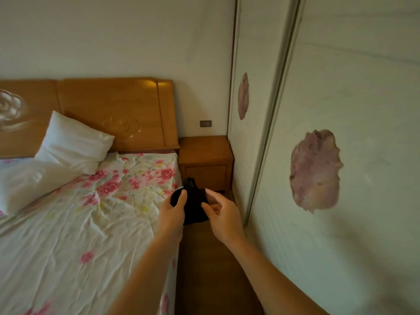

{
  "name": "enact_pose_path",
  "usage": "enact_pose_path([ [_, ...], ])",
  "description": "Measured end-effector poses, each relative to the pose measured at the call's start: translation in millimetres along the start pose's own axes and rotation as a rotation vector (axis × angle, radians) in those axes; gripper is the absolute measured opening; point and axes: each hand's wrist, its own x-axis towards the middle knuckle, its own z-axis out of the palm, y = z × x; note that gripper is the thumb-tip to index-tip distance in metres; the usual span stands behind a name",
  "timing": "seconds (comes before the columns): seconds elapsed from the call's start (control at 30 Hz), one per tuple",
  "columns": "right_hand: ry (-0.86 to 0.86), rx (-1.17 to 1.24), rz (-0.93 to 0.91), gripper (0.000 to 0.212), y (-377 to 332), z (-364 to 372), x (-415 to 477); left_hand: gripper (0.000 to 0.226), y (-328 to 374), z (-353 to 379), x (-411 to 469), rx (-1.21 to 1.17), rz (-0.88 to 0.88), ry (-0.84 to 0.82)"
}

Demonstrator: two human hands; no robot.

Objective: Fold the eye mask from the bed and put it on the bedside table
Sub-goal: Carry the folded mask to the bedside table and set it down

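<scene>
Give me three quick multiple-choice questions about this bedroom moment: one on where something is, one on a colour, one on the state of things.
1. Where is the eye mask?
A. On the bed
B. Held in both hands
C. On the bedside table

2. What colour is the pillow?
A. White
B. Blue
C. Black

3. What lies on the bedside table top?
A. A lamp
B. The mask
C. Nothing visible

Answers: 1 B, left hand and right hand grip it over the floor; 2 A, plain white against the headboard; 3 C, its wooden top shows bare.

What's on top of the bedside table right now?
Nothing shows on the bedside table; its wooden top looks bare. The black eye mask is held off the bed by the left hand and right hand. The drawer's inside is hidden.
</scene>
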Motion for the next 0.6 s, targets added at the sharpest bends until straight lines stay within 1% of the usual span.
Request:
enact_pose_path([
  [0.13,-0.044,0.029,-0.04,0.044,4.8,-1.6,91.0,0.028,31.5,30.8,68.7,0.05,0.062,0.072],
  [0.27,-0.097,0.05,-0.064,0.044,12.7,0.8,165.0,0.018,50.4,52.0,128.3,0.151,0.128,0.133],
  [0.47,-0.178,0.032,-0.06,0.044,40.5,14.0,254.2,0.022,57.1,73.3,211.8,0.236,0.148,0.255],
  [0.6,-0.159,-0.007,-0.063,0.044,61.9,23.0,324.0,0.026,61.2,92.1,287.2,0.227,0.153,0.223],
])
